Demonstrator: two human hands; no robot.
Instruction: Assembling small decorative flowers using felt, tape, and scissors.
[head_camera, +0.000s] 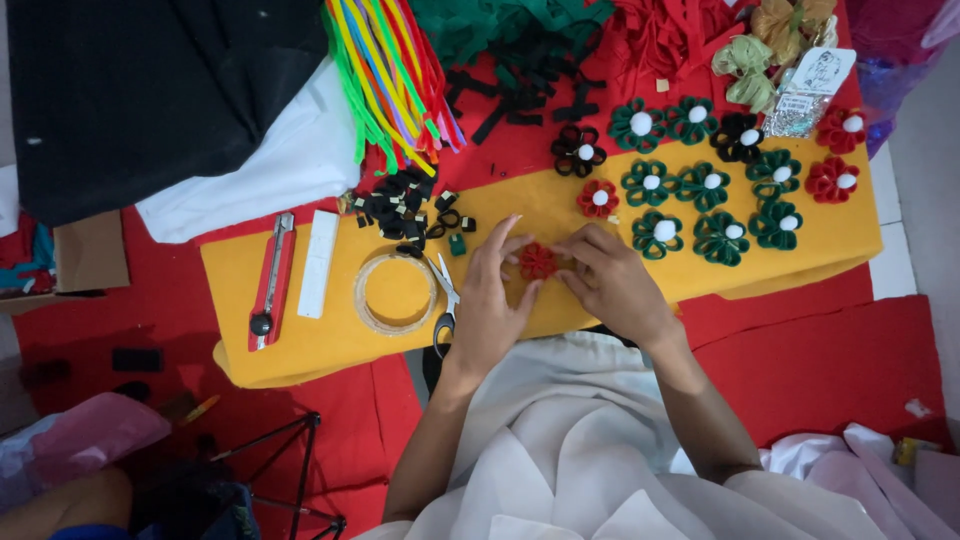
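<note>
Both my hands meet over a small red felt flower lying on the yellow felt sheet. My left hand pinches its left side with the fingertips. My right hand presses the flower's right side with thumb and forefinger. The flower has no white centre showing. Behind my hands, several finished flowers lie in rows: green ones, red ones and black ones, each with a white pompom centre.
Scissors, a roll of clear tape, a white bar and a red utility knife lie left of my hands. Black felt scraps, coloured pipe cleaners, black cloth and ribbons lie behind.
</note>
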